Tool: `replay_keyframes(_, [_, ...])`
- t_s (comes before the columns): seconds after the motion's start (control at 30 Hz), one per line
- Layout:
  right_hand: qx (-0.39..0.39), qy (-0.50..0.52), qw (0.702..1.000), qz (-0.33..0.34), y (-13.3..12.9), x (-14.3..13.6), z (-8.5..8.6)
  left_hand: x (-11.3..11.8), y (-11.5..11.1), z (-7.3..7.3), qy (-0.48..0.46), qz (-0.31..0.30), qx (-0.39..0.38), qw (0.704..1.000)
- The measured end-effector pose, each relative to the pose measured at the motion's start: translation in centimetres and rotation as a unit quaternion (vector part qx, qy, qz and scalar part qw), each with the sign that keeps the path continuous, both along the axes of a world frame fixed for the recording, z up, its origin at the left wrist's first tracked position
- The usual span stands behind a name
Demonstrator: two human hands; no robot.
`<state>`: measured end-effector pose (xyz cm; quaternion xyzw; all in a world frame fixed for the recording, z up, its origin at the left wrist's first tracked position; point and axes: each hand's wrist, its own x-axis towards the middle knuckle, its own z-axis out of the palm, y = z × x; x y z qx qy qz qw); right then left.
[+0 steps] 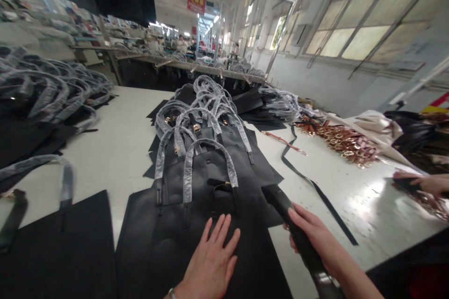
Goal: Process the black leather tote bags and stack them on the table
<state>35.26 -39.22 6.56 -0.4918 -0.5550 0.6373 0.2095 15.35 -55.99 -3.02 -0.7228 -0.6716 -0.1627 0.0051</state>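
Note:
My left hand (213, 261) lies flat, fingers spread, on a black leather panel (168, 252) at the bottom centre. To its right, my right hand (310, 231) is wrapped round a black strap (298, 233), whose far end reaches the panel's right edge. A handle wrapped in clear plastic (210, 142) arches up from the panel just beyond my left hand, with a small black tab (222, 184) between its ends. Behind it lie more overlapping black panels with wrapped handles (210, 88) and gold buckles.
More black panels (63, 247) and wrapped handles (52, 88) lie at the left. On the right are a thin black strip (329, 205), a brown strap (284, 141) and a pile of brown straps with gold clasps (340, 140). Another person's hand (430, 183) is at the right edge.

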Motion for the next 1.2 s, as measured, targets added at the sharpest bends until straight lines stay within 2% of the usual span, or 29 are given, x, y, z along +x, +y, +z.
replay_keyframes(0.1, [-0.063, -0.028, 0.996, 0.054, -2.4, -0.1, -0.3, 1.4, 0.0, -0.3, -0.024, -0.010, -0.005, 1.000])
replay_keyframes(0.2, [-0.089, -0.031, 0.991, 0.098, -3.6, -1.5, -1.1, 2.7, -0.1, -0.7, -0.044, -0.026, -0.010, 0.999])
replay_keyframes(0.33, [-0.033, -0.038, 0.997, 0.064, -3.1, -3.6, -1.4, 3.2, -0.5, -0.3, -0.069, -0.022, -0.011, 0.997])
replay_keyframes(0.43, [-0.004, -0.041, 0.998, 0.047, -3.2, -3.5, -0.7, 3.1, -1.0, 0.3, -0.100, -0.038, -0.001, 0.994])
replay_keyframes(0.57, [-0.066, -0.066, 0.987, 0.128, -5.3, -2.7, -0.1, 3.6, -1.3, -0.3, -0.154, -0.045, 0.005, 0.987])
replay_keyframes(0.7, [-0.088, -0.076, 0.974, 0.194, -7.4, -4.3, -0.3, 4.2, -1.1, -1.4, -0.175, -0.089, 0.005, 0.981])
replay_keyframes(0.77, [-0.075, -0.065, 0.976, 0.196, -7.5, -5.8, -0.4, 4.1, -1.4, -1.2, -0.185, -0.106, 0.002, 0.977])
replay_keyframes(0.87, [-0.048, -0.052, 0.982, 0.173, -7.2, -6.9, -0.3, 3.1, -2.4, 0.0, -0.201, -0.119, -0.024, 0.972])
replay_keyframes(1.0, [-0.034, -0.075, 0.985, 0.151, -7.2, -5.4, 0.0, 1.2, -4.4, 1.3, -0.205, -0.095, -0.039, 0.973])
replay_keyframes(1.1, [-0.069, -0.100, 0.980, 0.156, -7.6, -4.1, -0.2, 0.6, -5.4, 1.2, -0.202, -0.078, -0.043, 0.975])
replay_keyframes(1.2, [-0.080, -0.098, 0.980, 0.156, -7.8, -4.7, -0.5, 0.9, -5.7, 0.9, -0.204, -0.077, -0.047, 0.975])
